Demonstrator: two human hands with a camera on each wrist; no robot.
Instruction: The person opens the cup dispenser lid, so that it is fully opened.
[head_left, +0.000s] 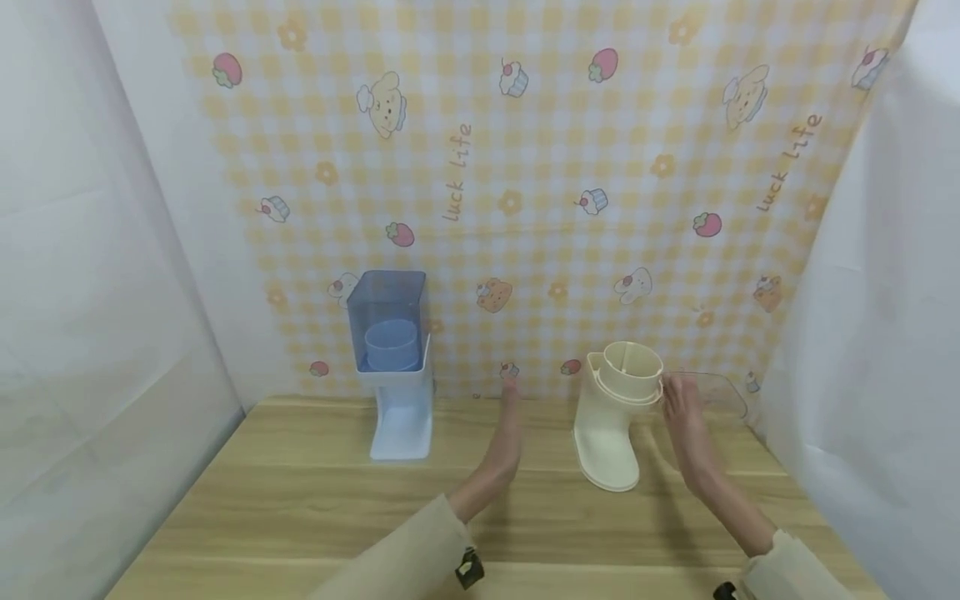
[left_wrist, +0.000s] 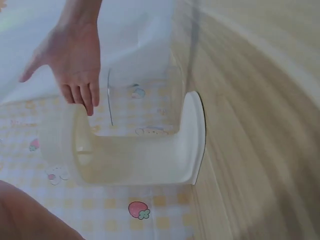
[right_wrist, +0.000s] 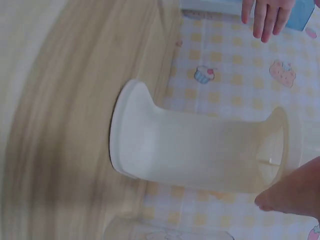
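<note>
A cream dispenser stand (head_left: 611, 442) with a round cup-like top (head_left: 632, 371) and a curved foot stands upright on the wooden table. Just to its right, my right hand (head_left: 688, 429) has straight fingers, with the fingertips close to the round top; whether they touch it I cannot tell. In the left wrist view the palm of that right hand (left_wrist: 75, 57) shows flat. My left hand (head_left: 506, 437) is upright on the other side, apart from the stand and holding nothing. Straight fingers of the left hand (right_wrist: 270, 17) show in the right wrist view.
A blue dispenser (head_left: 401, 417) with a translucent blue box top (head_left: 386, 292) stands at the left. Behind the right hand is a clear plastic cover (head_left: 716, 396), hard to make out. A checked cloth (head_left: 540, 250) hangs at the table's (head_left: 300, 500) back, with white sheets at both sides.
</note>
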